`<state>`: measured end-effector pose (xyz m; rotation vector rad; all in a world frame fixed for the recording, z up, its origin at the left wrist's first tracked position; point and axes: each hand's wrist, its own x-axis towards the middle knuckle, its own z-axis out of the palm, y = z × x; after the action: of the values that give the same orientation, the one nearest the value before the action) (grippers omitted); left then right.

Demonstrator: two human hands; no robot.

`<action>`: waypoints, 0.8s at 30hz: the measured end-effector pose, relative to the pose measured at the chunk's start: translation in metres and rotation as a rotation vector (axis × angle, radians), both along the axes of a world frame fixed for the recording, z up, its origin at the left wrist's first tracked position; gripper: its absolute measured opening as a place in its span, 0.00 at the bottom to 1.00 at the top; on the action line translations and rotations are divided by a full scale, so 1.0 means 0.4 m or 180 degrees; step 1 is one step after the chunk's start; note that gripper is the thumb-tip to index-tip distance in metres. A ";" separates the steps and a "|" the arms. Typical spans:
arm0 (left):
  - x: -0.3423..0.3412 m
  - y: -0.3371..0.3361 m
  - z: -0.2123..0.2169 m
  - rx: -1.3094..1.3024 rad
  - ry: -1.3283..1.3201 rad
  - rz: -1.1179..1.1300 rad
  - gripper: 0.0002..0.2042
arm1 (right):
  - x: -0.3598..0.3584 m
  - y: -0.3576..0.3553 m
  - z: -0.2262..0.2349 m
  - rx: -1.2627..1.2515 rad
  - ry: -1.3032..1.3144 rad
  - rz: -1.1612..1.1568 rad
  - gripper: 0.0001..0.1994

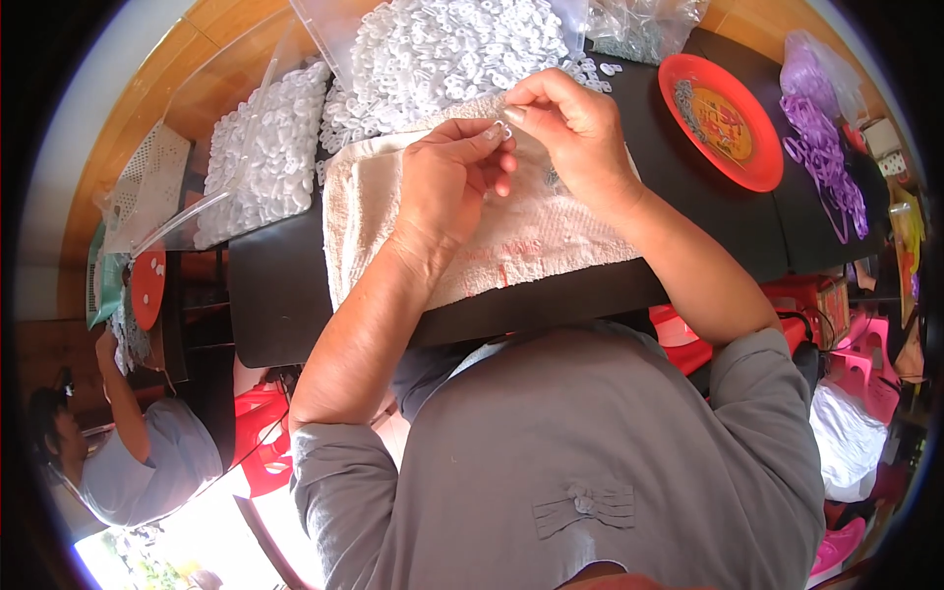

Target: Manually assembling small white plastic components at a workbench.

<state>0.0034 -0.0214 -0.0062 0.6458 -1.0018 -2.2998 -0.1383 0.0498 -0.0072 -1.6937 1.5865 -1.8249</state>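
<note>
Table, black, carries everything; cream towel lies at its near edge as landmark. Beyond the towel, heaps of white plastic pieces; right of it, a red plate. Above the towel, left hand and right hand meet, fingertips pinching one small white piece between them. Judged mid-assembly; needs fine pressing alignment.

I sit in a small home workshop: my black table carries heaps of white plastic parts, bagged stock, and another worker sits nearby.
</note>
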 end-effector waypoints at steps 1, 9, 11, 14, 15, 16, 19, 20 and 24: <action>0.001 0.001 0.004 -0.0164 -0.0059 0.0166 0.05 | -0.008 0.003 0.005 0.0034 0.0071 -0.0043 0.03; -0.001 0.007 0.010 -0.0493 -0.0158 0.0458 0.04 | -0.025 0.017 0.024 0.0479 0.0547 0.0147 0.03; -0.002 0.009 0.012 -0.0548 -0.0165 0.0457 0.04 | -0.026 0.016 0.023 0.0477 0.0693 0.0122 0.03; -0.002 0.013 0.014 -0.0586 -0.0140 0.0472 0.05 | -0.025 0.016 0.021 0.0459 0.0690 0.0101 0.04; -0.002 0.014 0.015 -0.0586 -0.0141 0.0474 0.05 | -0.025 0.016 0.021 0.0459 0.0690 0.0103 0.04; -0.003 0.016 0.016 -0.0637 -0.0181 0.0502 0.05 | -0.026 0.016 0.022 0.0463 0.0774 0.0084 0.04; -0.004 0.019 0.015 -0.0696 -0.0218 0.0551 0.04 | -0.024 0.020 0.023 0.0493 0.0814 0.0075 0.04; -0.003 0.019 0.015 -0.0708 -0.0215 0.0571 0.04 | -0.023 0.020 0.024 0.0515 0.0768 0.0084 0.04; -0.001 0.018 0.015 -0.0747 -0.0263 0.0604 0.04 | -0.020 0.023 0.029 0.0536 0.0809 0.0078 0.04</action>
<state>0.0031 -0.0141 0.0000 0.7093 -1.1739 -1.9695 -0.1464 0.0589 0.0044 -1.9159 1.7496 -1.4640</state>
